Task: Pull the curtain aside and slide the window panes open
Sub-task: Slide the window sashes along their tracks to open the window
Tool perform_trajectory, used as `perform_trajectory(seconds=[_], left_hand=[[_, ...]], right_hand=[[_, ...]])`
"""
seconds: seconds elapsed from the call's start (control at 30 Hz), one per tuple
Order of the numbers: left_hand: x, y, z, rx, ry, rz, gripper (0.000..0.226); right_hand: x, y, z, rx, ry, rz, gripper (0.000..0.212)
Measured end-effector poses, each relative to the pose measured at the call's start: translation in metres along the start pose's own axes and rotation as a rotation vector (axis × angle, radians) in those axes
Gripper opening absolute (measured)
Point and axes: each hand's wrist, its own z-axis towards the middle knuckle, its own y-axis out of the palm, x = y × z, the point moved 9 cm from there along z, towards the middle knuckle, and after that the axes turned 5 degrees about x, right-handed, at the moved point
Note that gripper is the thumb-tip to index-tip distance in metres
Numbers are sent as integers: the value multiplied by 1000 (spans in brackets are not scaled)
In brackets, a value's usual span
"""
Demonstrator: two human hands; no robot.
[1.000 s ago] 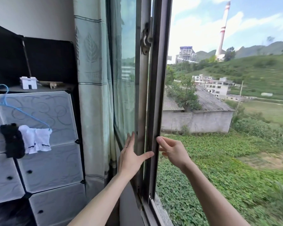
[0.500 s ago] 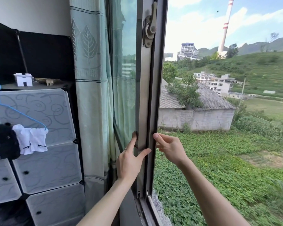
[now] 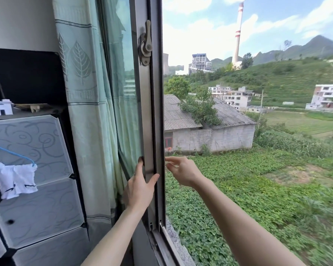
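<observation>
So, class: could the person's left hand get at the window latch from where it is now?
Probably yes: the left hand rests on the same window frame as the latch, and nothing blocks that strip between them.

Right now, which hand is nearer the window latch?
Left. The left hand rests on the same frame stile straight below the latch; the right hand hovers off that stile, outside the opening.

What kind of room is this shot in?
Probably a bedroom in a home, upstairs in a rural area. A green leaf-print curtain hangs beside a sliding window frame, a plastic cube wardrobe carries a hanger with socks, and fields and farm buildings lie below outside.
</observation>
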Motion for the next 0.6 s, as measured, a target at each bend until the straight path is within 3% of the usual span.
perform_trajectory(seconds=[0.23,0.33,0.47,0.6], left_hand=[[2,29,-69,-65,213,105,63],[-2,69,-121,-261,307,229,56],[-20,124,-189,-563,288,329,59],[-39,149,-235,-707,242,461,62]], right_hand=[[52,-10,-102,-51,107,-127,45],[96,-4,-162,-79,210,-157,48],[150,9,-247,-118,353,-208,49],[178,28,-309,-157,448,-233,54]])
